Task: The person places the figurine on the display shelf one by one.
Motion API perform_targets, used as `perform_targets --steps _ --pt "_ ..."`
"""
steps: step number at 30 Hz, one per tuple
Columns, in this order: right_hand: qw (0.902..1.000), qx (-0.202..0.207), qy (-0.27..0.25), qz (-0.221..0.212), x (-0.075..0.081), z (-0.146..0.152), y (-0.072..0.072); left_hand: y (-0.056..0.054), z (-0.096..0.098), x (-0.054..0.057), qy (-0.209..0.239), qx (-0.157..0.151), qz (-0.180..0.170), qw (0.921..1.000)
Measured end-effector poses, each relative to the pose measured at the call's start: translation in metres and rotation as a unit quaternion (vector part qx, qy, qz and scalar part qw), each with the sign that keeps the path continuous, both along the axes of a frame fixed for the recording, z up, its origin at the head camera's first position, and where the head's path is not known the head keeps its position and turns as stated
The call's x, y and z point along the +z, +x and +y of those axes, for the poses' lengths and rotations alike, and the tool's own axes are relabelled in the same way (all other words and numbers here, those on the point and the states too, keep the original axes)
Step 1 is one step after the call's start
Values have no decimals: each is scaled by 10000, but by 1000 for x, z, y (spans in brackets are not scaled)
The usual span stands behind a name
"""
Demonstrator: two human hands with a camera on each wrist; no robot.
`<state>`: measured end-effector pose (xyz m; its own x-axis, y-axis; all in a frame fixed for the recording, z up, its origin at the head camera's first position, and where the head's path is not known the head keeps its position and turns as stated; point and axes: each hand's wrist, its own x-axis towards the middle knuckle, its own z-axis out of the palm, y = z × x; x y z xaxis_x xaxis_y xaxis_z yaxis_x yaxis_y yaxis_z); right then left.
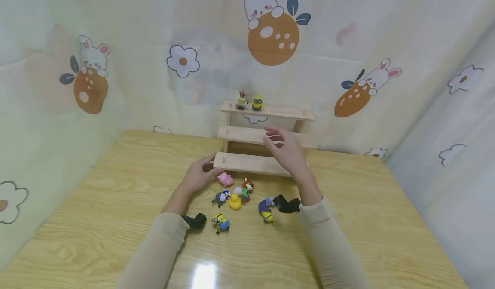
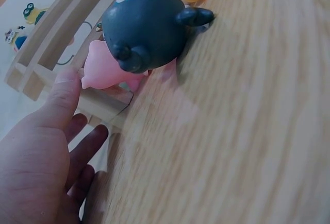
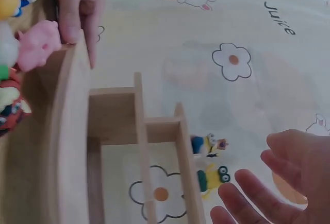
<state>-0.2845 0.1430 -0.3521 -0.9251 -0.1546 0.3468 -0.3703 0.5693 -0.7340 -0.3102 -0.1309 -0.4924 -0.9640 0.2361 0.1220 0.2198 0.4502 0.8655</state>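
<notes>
A three-step wooden display stand stands against the back curtain. My left hand holds the left end of its lowest step, thumb in front and fingers behind. Over the right part of the middle step hovers my right hand, fingers spread and holding nothing. Two minion figures, one crowned and one in goggles, stand on the top step's left side. Close to my left thumb lies a pink pig figure. A dark blue figure shows near the pig in the left wrist view.
In front of the stand lie a yellow duck, a brown-and-green figure and a white round thing. Nearer are a yellow-and-blue minion and a purple-and-yellow cluster. Black devices sit at both wrists.
</notes>
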Motion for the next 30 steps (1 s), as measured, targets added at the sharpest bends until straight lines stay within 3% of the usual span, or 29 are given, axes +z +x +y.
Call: perform_targets --steps 10,14,17,22,30 --pt "9991 282 318 51 -5 -3 9 1 0 1 -104 56 -49 9999" --pt "9948 561 850 57 -6 -10 18 2 0 1 -102 17 -80 9999" --pt "9854 954 1413 -39 -5 -23 29 2 0 1 -103 39 -83 9999" --pt "9511 1651 2594 -289 -5 -53 54 1 0 1 -16 -21 -43 10000" --pt "8696 2624 4175 -244 -26 -93 87 1 -1 -2 185 -166 86 9997"
